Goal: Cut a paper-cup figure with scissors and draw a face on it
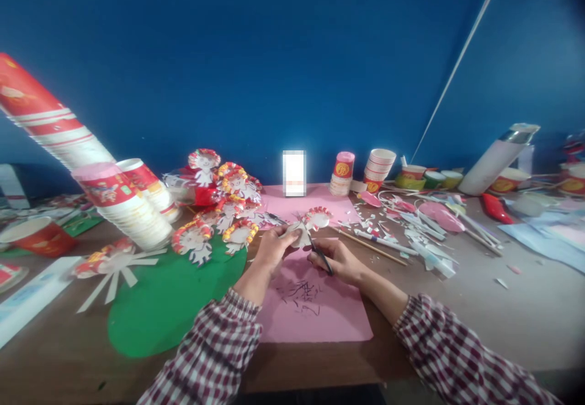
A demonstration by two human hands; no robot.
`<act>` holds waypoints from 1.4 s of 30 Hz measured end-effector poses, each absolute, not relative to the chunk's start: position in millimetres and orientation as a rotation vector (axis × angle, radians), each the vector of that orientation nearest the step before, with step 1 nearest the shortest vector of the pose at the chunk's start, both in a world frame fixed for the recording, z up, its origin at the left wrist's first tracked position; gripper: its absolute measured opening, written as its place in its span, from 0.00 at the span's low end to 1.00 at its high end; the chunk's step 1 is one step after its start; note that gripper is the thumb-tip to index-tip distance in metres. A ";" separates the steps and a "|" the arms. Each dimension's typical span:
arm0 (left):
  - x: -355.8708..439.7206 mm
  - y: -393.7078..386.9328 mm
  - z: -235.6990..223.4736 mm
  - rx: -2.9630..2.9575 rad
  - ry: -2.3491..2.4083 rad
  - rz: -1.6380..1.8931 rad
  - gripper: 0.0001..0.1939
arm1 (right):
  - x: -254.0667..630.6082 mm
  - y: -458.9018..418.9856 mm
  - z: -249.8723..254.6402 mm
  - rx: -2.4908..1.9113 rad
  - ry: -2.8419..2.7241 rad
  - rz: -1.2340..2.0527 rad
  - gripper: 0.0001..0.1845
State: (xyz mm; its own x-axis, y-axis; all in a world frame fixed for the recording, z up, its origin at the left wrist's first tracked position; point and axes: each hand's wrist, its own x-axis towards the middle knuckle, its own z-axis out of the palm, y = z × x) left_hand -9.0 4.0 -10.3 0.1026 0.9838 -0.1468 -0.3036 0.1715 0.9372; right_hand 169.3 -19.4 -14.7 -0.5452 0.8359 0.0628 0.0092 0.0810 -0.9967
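Right hand (339, 261) grips scissors (325, 261), left hand (275, 250) pinches the paper cutout (302, 239) above the near pink sheet (320, 327); we'd best hold blades steady and turn the cutout.

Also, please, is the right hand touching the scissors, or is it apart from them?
Touching. The head view shows the right hand closed around the dark handle of the scissors, with no gap between.

Blue wall (256, 76); green sheet (173, 301); pink paper (329, 320); maroon-and-white checked sleeves (205, 350).
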 end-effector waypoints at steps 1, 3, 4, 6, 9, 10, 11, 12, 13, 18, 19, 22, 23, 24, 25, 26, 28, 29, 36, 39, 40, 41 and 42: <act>-8.6 3.8 -10.2 0.887 0.994 1.179 0.17 | 169.5 -19.5 -14.7 -0.843 -1.688 1.535 0.21; -7.3 2.7 -8.8 0.870 0.992 1.195 0.17 | 169.7 -19.6 -15.2 -0.840 -1.696 1.530 0.20; -6.6 2.0 -7.7 0.860 0.990 1.201 0.17 | 169.6 -19.6 -15.5 -0.841 -1.695 1.531 0.20; -5.4 0.4 -5.2 0.837 0.981 1.209 0.17 | 169.4 -19.7 -16.0 -0.846 -1.683 1.536 0.21; -4.3 -1.7 -2.0 0.811 0.971 1.208 0.17 | 168.9 -19.9 -16.1 -0.874 -1.669 1.531 0.22; -4.2 -2.1 -1.3 0.807 0.972 1.202 0.17 | 168.8 -19.9 -16.2 -0.883 -1.666 1.528 0.21; -4.1 -2.4 -0.7 0.802 0.976 1.194 0.17 | 168.7 -19.8 -16.4 -0.888 -1.663 1.524 0.21; -4.1 -2.6 -0.2 0.796 0.981 1.187 0.17 | 168.7 -19.7 -16.6 -0.890 -1.661 1.520 0.21; -4.1 -2.8 0.3 0.788 0.986 1.183 0.17 | 168.7 -19.6 -16.9 -0.889 -1.661 1.516 0.20; -3.7 -3.4 1.2 0.767 0.983 1.161 0.18 | 169.0 -19.1 -17.7 -0.896 -1.670 1.513 0.19; -3.7 -3.5 1.0 0.772 0.978 1.152 0.18 | 169.3 -19.1 -17.5 -0.890 -1.671 1.514 0.19; -4.3 -3.8 0.3 0.794 0.973 1.140 0.16 | 170.0 -19.3 -16.5 -0.860 -1.681 1.522 0.18; -4.6 -3.8 0.3 0.796 0.974 1.140 0.15 | 170.2 -19.3 -16.1 -0.853 -1.689 1.524 0.18; -5.0 -3.8 0.5 0.794 0.973 1.140 0.14 | 170.4 -19.2 -15.7 -0.852 -1.697 1.528 0.18; -5.4 -3.8 0.8 0.787 0.971 1.135 0.14 | 170.5 -19.1 -15.4 -0.857 -1.703 1.530 0.18; -5.8 -3.8 1.1 0.777 0.967 1.128 0.14 | 170.6 -18.9 -15.2 -0.866 -1.708 1.533 0.19; -6.6 -3.6 1.7 0.756 0.962 1.112 0.14 | 170.6 -18.5 -15.1 -0.884 -1.714 1.537 0.20; -7.0 -3.5 1.7 0.751 0.963 1.104 0.14 | 170.6 -18.4 -15.1 -0.888 -1.718 1.533 0.21; -8.7 -1.4 -2.0 0.750 0.908 1.074 0.10 | 170.6 -18.4 -15.0 -0.894 -1.715 1.533 0.23; -8.1 -2.0 -0.3 0.673 0.894 1.071 0.09 | 170.7 -18.1 -16.0 -0.891 -1.716 1.539 0.23; -7.7 -2.6 0.8 0.647 0.901 1.070 0.08 | 170.8 -18.0 -16.4 -0.893 -1.716 1.542 0.24; -7.3 -3.2 2.0 0.627 0.911 1.068 0.08 | 170.8 -17.8 -16.9 -0.896 -1.714 1.545 0.24; -6.8 -3.8 3.1 0.614 0.924 1.064 0.08 | 170.9 -17.6 -17.4 -0.897 -1.710 1.545 0.24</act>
